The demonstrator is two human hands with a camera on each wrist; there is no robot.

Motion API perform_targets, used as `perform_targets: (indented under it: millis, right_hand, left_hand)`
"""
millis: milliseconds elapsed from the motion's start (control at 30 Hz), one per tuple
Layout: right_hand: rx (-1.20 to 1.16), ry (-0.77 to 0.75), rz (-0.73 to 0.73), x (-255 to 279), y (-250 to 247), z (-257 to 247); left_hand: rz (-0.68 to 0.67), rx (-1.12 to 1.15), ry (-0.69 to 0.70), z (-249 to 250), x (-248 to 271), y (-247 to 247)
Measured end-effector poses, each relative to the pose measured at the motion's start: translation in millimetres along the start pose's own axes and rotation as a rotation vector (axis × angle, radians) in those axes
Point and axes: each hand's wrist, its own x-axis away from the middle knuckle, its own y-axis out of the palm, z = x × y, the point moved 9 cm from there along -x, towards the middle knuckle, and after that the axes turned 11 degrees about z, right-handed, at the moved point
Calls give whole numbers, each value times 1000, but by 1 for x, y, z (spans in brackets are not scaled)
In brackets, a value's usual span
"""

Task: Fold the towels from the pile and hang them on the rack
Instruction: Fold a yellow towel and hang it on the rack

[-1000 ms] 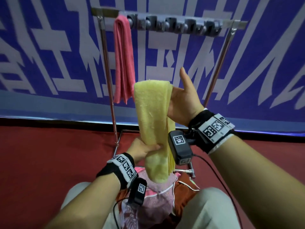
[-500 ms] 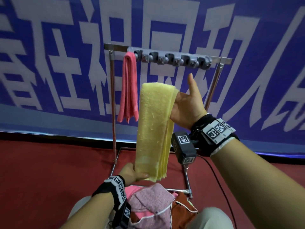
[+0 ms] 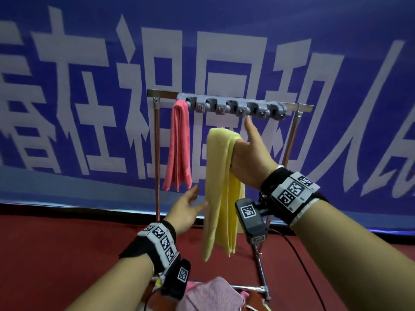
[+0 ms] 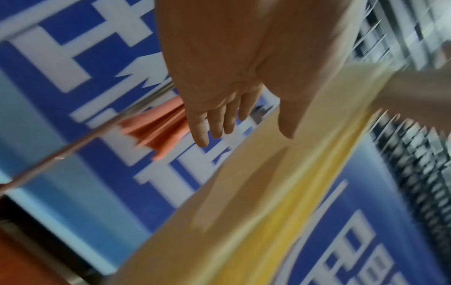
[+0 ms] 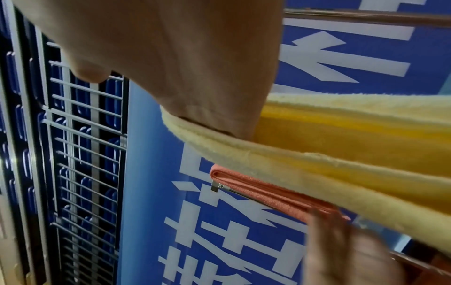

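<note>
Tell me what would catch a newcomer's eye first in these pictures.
A long folded pale-yellow terry towel hangs in the centre, draped over the right hand, with the open left hand beside its lower half. Behind it, a folded pink towel hangs at the left end of a metal rack with grey hooks. A blue banner with huge white characters fills the background.

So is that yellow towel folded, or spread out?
Folded. The yellow towel hangs as a narrow strip draped over the right hand, with several stacked layers showing at its lower end.
</note>
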Motion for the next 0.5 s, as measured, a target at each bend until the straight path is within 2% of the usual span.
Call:
perform_targets:
  millis: [167, 367, 500]
  right_hand:
    - [122, 40, 6, -31, 4, 4]
    - [262, -5, 22, -65, 9, -20]
    - [380, -40, 28, -87, 21, -36]
  left_hand:
    - [-41, 215, 91, 99, -10, -2]
    - [-56, 209, 116, 163, -40, -14]
    - [-47, 220, 73, 184, -68, -26]
